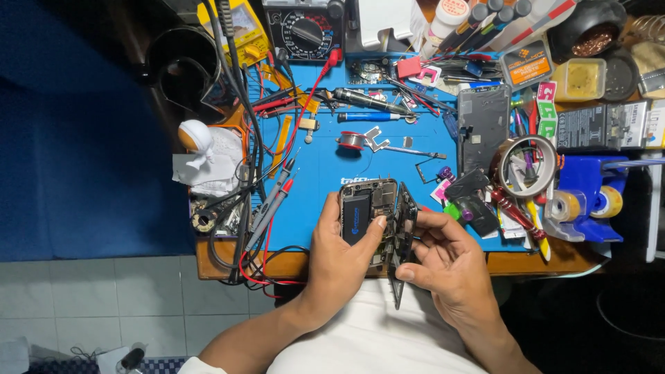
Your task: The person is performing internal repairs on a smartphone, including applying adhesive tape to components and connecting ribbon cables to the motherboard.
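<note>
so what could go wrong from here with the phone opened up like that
The screen panel stands on edge, hinged open from the phone body; if the right hand swings it too far, whatever joins the halves could tear. The left hand has its thumb on the exposed battery, so hard pressure might damage it. Both are held at the bench edge, so a slip could drop them.
</note>
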